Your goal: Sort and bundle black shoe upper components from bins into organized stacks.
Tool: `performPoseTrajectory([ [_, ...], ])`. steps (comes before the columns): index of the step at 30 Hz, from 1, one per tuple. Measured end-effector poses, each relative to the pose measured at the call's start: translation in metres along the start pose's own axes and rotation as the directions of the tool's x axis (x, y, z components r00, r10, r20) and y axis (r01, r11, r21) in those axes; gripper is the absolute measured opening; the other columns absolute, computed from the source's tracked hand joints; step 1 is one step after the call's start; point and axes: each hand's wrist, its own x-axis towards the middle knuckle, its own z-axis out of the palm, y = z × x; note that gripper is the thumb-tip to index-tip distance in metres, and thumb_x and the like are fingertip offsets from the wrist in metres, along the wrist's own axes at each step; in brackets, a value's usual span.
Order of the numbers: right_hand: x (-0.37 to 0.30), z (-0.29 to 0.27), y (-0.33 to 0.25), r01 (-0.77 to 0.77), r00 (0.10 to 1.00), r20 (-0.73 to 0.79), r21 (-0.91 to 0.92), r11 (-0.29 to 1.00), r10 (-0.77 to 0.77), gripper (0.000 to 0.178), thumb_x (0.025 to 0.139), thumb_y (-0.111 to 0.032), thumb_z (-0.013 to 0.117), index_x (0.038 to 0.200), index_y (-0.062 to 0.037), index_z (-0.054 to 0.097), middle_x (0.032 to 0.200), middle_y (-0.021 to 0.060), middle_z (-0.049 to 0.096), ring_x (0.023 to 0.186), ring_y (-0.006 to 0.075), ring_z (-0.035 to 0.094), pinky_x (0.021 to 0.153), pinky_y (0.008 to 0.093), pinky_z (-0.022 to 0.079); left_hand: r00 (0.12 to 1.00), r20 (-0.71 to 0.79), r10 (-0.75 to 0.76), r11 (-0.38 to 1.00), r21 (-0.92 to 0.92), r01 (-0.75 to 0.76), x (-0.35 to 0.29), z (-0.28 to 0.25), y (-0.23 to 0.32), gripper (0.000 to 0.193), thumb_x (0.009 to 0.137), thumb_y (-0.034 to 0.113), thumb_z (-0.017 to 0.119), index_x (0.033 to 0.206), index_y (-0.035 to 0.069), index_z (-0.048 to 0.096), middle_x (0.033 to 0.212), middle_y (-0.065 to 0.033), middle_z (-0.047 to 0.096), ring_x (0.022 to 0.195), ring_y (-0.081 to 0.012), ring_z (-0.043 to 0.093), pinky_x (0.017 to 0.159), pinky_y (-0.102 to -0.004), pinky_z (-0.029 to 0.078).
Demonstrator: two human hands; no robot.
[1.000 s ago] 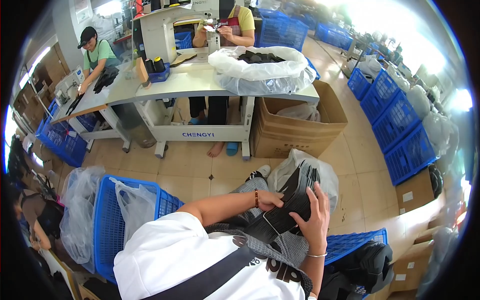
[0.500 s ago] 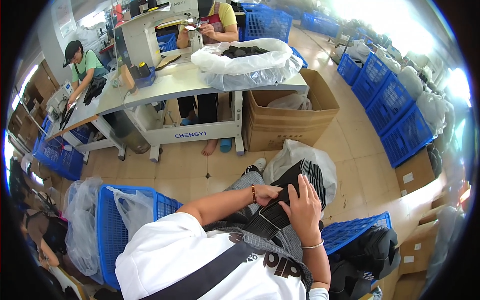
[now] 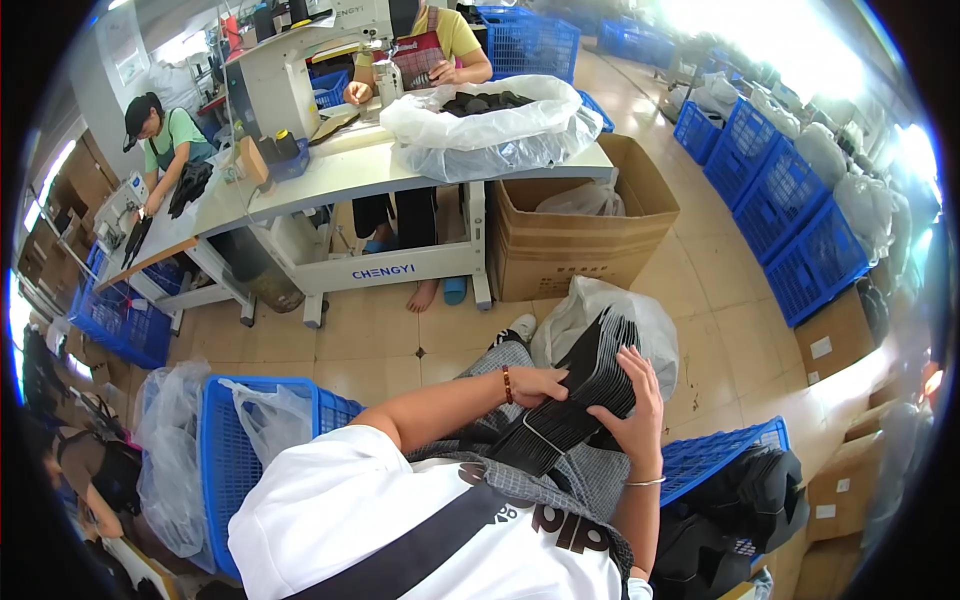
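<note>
On my lap leans a thick stack of black flat pieces point(image 3: 585, 375), several thin layers deep, its upper end fanned so the edges show as fine lines. A pale band point(image 3: 545, 437) crosses its lower part. My left hand point(image 3: 538, 386) grips the stack at its left edge, fingers closed. Along the right edge my right hand point(image 3: 635, 405) rests with fingers stretched and thumb apart, touching the layers. Behind the stack's upper end sits a white plastic sack point(image 3: 655, 340), partly hidden by it.
A blue crate point(image 3: 260, 390) with clear plastic bags stands at my left. To my right, another blue crate point(image 3: 715, 460) holds black pieces point(image 3: 745, 500). Ahead are a large cardboard box point(image 3: 580, 260) and a sewing table point(image 3: 350, 185) with a person working at it.
My right hand has slid from the stack's upper face to its right edge, its fingers lower and farther right. The left hand keeps its hold. The person at the sewing table has moved their hands apart.
</note>
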Motion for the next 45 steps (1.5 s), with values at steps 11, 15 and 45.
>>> performPoseTrajectory([
  [11,0.009,0.0,-0.052,0.047,0.999,0.04,-0.421,0.906,-0.033,0.079,0.057,-0.031,0.084,0.127,-0.0068,0.056,0.129,0.0153,0.057,0.123,0.0338,0.051,0.106,0.0462,0.037,0.996,-0.093,-0.007,0.992,-0.124,-0.005,0.0,0.016,0.006,0.099,0.069,0.039,0.084,0.146,0.006,0.03,0.144,-0.0078,0.043,0.128,-0.0224,0.047,0.106,-0.0364,0.042],
  [15,0.001,0.021,-0.028,0.07,0.996,-0.019,-0.475,0.877,-0.089,0.077,0.058,-0.032,0.082,0.126,-0.009,0.057,0.126,0.0125,0.059,0.111,0.0295,0.056,0.098,0.0452,0.041,0.992,-0.098,-0.075,0.997,-0.043,0.071,0.011,0.0,-0.005,0.091,0.075,0.041,0.08,0.145,0.006,0.033,0.142,-0.0098,0.045,0.13,-0.022,0.045,0.109,-0.0395,0.038],
  [45,-0.011,0.025,-0.026,-0.027,0.997,-0.081,-0.371,0.928,-0.003,0.074,0.07,-0.033,0.078,0.132,-0.0055,0.05,0.14,0.0194,0.043,0.125,0.0359,0.043,0.109,0.0504,0.028,0.963,-0.27,0.011,1.0,0.0,-0.011,0.002,0.017,-0.007,0.07,0.076,0.002,0.067,0.14,0.004,0.04,0.128,-0.0107,0.058,0.113,-0.0178,0.058,0.097,-0.0327,0.048],
])
